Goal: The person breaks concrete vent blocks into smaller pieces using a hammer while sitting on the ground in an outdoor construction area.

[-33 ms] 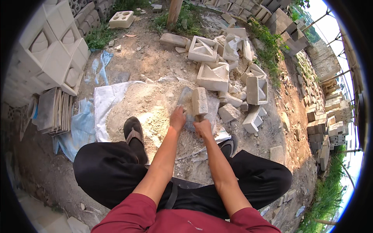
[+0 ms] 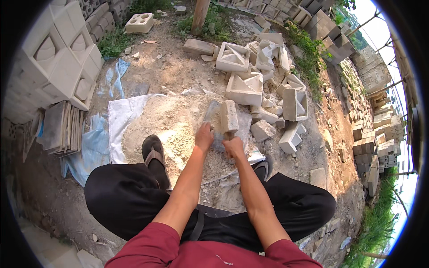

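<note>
My right hand is wrapped round the short handle of a mallet, whose long, block-shaped head is coated in pale dust. That head stands over a flat grey slab, partly covered in dust and crumbs. Just left of it, my left hand is closed, its fingertips at the slab's edge; what it grips, if anything, is too small to make out. Beside the left hand, pale crushed rubble lies heaped on a white woven sheet.
Broken hollow blocks are piled beyond the mallet to the right. A stack of pale moulded blocks rises at left, with thin boards below it. A wooden post stands at the back. My sandalled feet flank the work spot.
</note>
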A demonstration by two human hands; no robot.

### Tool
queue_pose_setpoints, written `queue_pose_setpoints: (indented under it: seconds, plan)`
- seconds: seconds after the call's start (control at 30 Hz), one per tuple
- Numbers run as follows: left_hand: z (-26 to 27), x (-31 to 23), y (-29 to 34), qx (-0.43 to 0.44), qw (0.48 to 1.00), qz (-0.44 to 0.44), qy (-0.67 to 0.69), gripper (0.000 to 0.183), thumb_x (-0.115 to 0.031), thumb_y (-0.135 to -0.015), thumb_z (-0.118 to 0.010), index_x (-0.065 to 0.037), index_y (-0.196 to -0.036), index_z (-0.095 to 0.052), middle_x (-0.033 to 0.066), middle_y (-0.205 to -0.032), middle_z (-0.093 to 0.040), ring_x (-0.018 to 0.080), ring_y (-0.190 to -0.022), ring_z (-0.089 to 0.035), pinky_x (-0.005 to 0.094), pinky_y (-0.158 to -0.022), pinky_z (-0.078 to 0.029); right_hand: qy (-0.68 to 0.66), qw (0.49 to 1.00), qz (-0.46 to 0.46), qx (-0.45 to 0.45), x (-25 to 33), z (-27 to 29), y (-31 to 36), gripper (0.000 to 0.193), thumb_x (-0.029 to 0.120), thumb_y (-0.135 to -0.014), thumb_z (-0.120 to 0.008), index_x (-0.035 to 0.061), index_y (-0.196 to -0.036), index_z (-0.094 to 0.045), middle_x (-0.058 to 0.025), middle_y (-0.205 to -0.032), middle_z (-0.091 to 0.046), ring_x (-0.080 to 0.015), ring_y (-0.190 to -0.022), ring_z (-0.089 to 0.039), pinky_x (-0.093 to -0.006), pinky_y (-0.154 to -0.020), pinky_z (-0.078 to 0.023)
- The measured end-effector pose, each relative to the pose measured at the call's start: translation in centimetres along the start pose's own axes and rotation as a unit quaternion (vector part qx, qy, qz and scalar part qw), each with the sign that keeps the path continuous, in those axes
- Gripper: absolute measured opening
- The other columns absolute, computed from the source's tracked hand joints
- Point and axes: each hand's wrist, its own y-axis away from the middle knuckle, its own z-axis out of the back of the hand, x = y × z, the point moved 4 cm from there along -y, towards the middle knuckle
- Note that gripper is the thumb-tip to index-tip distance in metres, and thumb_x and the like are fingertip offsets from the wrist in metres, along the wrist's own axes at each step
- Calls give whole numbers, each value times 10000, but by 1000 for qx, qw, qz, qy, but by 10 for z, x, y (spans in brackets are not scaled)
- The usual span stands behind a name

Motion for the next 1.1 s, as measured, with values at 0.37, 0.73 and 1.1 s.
queue_pose_setpoints:
  seconds: [0.37, 0.73, 1.1]
  plan:
    - [9, 4, 11, 5, 998, 2, -62, 595, -97, -789, -672, 15, -1325, -439, 220, -1355, -467, 386, -1261, -441, 429, -1056, -385, -179, 983, 8, -25, 72, 36, 17, 415, 264, -706, -708, -73, -938, -636, -229, -759, -681, -352, -721, -693, -411, -667, -548]
    - [9, 16, 13, -17, 997, -6, -82, 600, -71, -777, -676, 6, -1321, -434, 200, -1343, -477, 382, -1238, -457, 437, -1040, -391, -221, 965, -77, 120, 84, 50, -1, 242, 178, -731, -700, -50, -746, -619, -110, -597, -615, -199, -477, -617, -351, -439, -494]
    - [2, 12, 8, -1, 996, -8, -88, 613, -81, -787, -661, 16, -1340, -414, 207, -1348, -471, 378, -1267, -435, 429, -1078, -350, -75, 990, -59, 108, 18, 3, 14, 344, 235, -699, -724, -84, -803, -646, -168, -650, -656, -231, -561, -662, -356, -527, -526]
